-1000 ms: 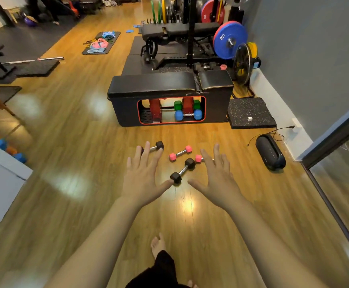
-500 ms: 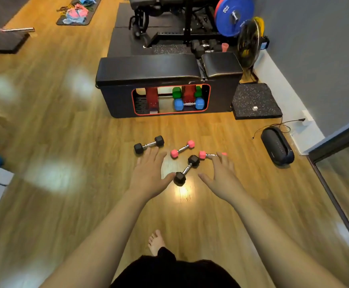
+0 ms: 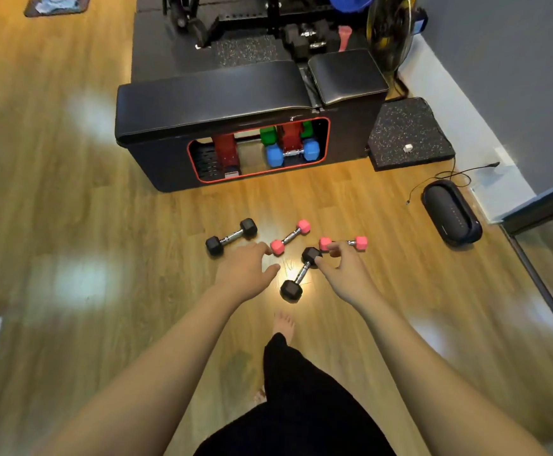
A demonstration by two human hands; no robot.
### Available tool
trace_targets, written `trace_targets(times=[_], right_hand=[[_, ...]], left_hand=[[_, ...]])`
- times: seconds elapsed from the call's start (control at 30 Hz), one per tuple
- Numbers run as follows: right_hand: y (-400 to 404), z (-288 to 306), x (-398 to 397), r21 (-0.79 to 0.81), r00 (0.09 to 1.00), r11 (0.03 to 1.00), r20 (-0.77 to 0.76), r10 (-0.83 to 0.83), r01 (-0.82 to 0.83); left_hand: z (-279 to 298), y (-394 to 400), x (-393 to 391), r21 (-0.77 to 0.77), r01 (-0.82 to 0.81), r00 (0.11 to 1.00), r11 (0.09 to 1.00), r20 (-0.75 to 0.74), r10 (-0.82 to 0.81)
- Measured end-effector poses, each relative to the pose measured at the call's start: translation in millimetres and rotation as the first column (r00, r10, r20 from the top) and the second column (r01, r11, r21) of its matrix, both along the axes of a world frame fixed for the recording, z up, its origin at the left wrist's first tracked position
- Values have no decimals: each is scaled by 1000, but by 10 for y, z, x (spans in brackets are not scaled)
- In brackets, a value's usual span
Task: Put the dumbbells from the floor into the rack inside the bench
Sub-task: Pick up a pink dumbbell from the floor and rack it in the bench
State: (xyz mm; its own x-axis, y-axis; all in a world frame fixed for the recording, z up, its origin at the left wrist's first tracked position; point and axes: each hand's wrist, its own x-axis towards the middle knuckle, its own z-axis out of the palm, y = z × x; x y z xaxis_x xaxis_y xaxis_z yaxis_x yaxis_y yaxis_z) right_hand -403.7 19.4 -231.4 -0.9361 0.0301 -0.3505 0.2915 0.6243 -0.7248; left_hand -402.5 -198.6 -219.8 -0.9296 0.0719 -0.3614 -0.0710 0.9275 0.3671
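Four dumbbells lay on the wooden floor (image 3: 71,209) in front of the bench (image 3: 215,93): a black dumbbell (image 3: 231,236) at left, a pink dumbbell (image 3: 290,237) in the middle, a second black dumbbell (image 3: 301,274) nearer the person, a second pink dumbbell (image 3: 344,243) at right. Left hand (image 3: 245,271) reached over the floor with fingers loosely curled, holding nothing, fingertips just beside the middle pink one. Right hand (image 3: 344,274) reached over the right pink dumbbell, fingers bent at its handle (contact could not be told). Rack (image 3: 258,149) inside the bench already held a blue dumbbell (image 3: 291,153) and a green dumbbell (image 3: 268,134). A black speaker (image 3: 451,212) lay near the wall.
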Motion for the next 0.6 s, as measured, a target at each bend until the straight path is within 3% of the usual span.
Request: trace_targets(times=[0.2,0.33,0.47,0.6], right_hand=[[-256,-248,-897,-217,952,933,170,-254,287],[-314,-319,-1378,-269,897,864,254,-362,425],[-353,-365,-1721,-324,813,753,346,-468,572],[-482,-477,-1984,-324,743,677,411,-528,661]], left_hand=[[-110,-159,-923,20,-24,994,1000,109,21],[-234,-222,-1432,34,-37,986,999,166,31],[-295,-256,-1839,70,44,974,997,220,-59],[-350,-390,-2253,216,131,935,968,298,-193]])
